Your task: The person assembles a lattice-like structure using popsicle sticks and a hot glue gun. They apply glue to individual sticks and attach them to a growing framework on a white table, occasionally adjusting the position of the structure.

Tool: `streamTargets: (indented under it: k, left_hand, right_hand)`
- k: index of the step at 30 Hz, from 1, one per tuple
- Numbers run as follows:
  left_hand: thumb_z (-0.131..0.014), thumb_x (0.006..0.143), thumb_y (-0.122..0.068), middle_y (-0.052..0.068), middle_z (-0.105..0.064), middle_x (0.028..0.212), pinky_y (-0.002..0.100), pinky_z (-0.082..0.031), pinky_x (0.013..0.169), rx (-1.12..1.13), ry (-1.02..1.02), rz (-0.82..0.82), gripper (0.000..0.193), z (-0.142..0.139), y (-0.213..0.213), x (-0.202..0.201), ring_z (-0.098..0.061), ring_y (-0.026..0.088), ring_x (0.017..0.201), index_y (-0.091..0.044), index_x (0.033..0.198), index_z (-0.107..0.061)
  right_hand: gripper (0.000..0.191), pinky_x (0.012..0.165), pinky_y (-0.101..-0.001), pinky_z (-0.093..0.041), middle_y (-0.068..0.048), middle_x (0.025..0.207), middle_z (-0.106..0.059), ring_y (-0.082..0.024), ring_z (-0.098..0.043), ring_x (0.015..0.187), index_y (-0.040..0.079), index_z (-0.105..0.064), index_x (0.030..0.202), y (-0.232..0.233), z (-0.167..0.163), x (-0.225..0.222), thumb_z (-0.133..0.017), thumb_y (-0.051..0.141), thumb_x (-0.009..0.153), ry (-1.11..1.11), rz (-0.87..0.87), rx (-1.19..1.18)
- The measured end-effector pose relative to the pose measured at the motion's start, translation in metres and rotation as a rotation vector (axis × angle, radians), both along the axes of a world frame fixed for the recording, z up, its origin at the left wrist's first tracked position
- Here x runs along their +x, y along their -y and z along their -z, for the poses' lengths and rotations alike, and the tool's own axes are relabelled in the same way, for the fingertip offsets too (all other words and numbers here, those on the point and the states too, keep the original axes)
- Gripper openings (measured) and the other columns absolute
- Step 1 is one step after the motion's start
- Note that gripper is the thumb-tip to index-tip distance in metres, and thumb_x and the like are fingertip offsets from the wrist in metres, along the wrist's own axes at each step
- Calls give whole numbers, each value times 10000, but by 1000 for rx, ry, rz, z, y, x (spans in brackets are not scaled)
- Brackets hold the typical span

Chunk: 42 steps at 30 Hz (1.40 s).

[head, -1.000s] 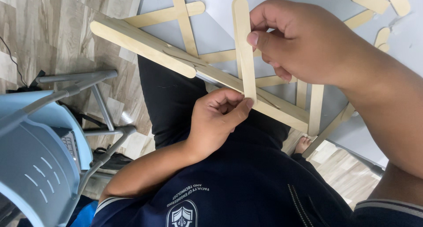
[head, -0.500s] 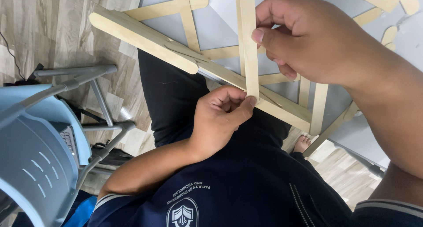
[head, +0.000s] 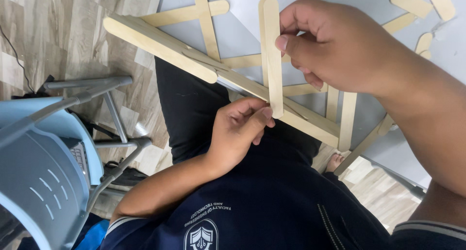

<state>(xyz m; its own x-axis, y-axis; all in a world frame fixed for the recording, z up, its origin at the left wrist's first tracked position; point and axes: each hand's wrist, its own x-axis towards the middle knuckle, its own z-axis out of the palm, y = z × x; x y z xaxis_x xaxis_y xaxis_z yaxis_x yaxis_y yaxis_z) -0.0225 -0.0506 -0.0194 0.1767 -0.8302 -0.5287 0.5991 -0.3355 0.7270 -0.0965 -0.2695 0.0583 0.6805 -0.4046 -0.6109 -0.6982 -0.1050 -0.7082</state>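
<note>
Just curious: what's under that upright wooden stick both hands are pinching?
Under the upright stick, long diagonal sticks cross beneath, over a grey table. The left hand pinches its bottom, the right hand its middle; the joint there is covered.

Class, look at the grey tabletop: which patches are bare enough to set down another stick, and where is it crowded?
Bare grey tabletop lies between the crossed sticks and the upright stick pinched by both hands. Another bare patch lies right of the right hand, below the loose sticks. It is crowded around the left hand, where the long diagonal sticks overlap.

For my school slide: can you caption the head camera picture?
Left hand and right hand hold an upright wooden craft stick against a stick frame, beside a blue chair.
</note>
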Motion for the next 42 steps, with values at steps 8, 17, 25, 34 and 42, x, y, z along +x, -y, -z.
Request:
streamTargets:
  k: [8,17,25,34,42]
  left_hand:
    - [-609,1040,-128,52,-704,859,206,-431,531,-26,64,65,182,6,-5,-2,-518,49,583,37,1020,-683]
    - [-564,1083,-124,34,-657,774,206,-414,559,-67,139,98,242,4,-2,2,-505,51,589,21,940,-695]
    - [-623,1044,-149,-15,-673,759,190,-390,527,-23,149,117,202,-1,2,2,-505,9,584,-2,924,-692]
    - [-681,1027,-99,-65,-579,676,190,-319,522,-25,179,90,188,1,4,-2,-430,-17,591,-2,866,-683]
    - [-702,988,-55,-64,-594,691,184,-338,511,-14,157,44,84,-8,7,-2,-457,-20,584,2,927,-692]
  right_hand:
    - [199,446,-271,-477,-18,655,-621,-98,-575,462,31,-642,1114,1,4,-4,-588,186,1003,61,-32,-22]
    - [183,425,-291,-458,-32,612,-595,-108,-548,440,37,-629,1066,1,2,0,-574,198,998,-5,17,23]
    - [176,423,-288,-478,-35,645,-592,-101,-524,447,37,-632,1071,0,4,2,-561,187,1013,48,67,110]
    - [172,411,-294,-466,-35,621,-568,-108,-510,435,36,-632,1076,-1,4,2,-556,178,1015,56,75,131]
    - [166,418,-279,-480,-15,630,-578,-96,-529,461,41,-632,1094,-3,3,2,-548,164,1019,65,47,87]
